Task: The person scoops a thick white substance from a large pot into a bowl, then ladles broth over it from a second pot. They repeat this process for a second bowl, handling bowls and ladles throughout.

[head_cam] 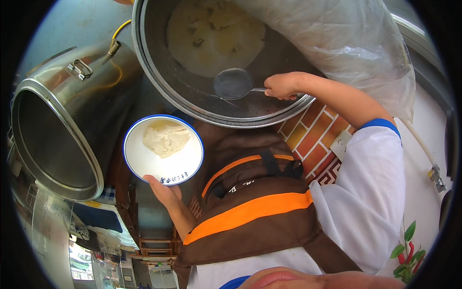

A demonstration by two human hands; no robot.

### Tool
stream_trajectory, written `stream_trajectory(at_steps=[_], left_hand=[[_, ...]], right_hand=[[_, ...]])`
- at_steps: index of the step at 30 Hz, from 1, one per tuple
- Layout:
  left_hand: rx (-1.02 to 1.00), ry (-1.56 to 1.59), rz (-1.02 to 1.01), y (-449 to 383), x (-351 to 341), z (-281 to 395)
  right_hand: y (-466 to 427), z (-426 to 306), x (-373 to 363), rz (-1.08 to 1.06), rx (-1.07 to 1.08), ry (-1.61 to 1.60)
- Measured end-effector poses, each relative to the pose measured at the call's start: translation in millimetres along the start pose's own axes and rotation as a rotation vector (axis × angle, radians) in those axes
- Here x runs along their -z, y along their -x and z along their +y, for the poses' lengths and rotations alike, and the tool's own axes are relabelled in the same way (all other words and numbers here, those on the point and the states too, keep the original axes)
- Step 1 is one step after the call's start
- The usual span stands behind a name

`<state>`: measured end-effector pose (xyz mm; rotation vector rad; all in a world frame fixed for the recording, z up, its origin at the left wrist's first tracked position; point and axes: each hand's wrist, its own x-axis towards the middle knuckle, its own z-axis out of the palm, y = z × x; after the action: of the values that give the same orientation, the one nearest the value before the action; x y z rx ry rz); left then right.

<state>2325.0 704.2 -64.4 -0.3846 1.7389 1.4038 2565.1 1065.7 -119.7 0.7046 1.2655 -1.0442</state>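
Observation:
My left hand (166,189) holds a white bowl (126,151) with a blue rim by its near edge; dark characters are printed inside it. A pale, soft lump of what looks like tofu curd (166,139) sits against the bowl's far side. In my right hand (283,86) is the handle of a flat round metal skimmer ladle (234,83). Its disc is held inside a large round metal pot (202,115), over the near inner wall. Deeper in that pot lies a broad pale mass of curd (216,43) with a broken, pitted surface.
Clear plastic sheeting (346,39) covers the pot's right side. At left, a big steel barrel (101,159) with a latch (79,69) is tilted, its mouth towards me. A brick-patterned wall (314,133) bears a socket (339,144). A tap (437,178) is at far right.

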Motion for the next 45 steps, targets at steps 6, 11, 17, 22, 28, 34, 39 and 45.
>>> stream_trajectory(at_steps=[6, 11, 17, 22, 28, 34, 39, 45], left_hand=[[-0.039, -0.01, 0.003, -0.7, 0.3, -3.1], [-0.028, -0.004, 0.022, -0.1, 0.6, -4.7], [-0.029, 0.008, -0.023, -0.4, -0.3, -7.6], [-0.051, -0.012, -0.017, 1.2, -4.2, -10.1], [-0.044, -0.001, -0.006, 2.8, -6.9, -9.9], [-0.041, 0.016, 0.035, 3.8, -8.1, -10.6], [-0.017, 0.029, 0.026, 3.8, -9.4, -11.1], [-0.052, -0.003, 0.018, 1.5, -8.9, -13.3]], right_hand=[[-2.9, 0.4, 6.6, -0.014, -0.01, 0.272], [-1.0, -14.7, 9.7, -0.001, 0.005, 0.146], [-8.3, -2.7, 3.8, -0.049, 0.036, 0.114], [-3.8, -22.2, 10.2, -0.042, 0.046, 0.122], [-3.6, -16.4, 10.6, -0.079, 0.038, 0.268], [0.8, -30.2, 15.2, -0.055, 0.035, 0.382], [-4.3, -22.8, 11.3, -0.075, 0.015, 0.344], [-4.8, -29.0, 12.5, -0.07, 0.088, 0.345]])
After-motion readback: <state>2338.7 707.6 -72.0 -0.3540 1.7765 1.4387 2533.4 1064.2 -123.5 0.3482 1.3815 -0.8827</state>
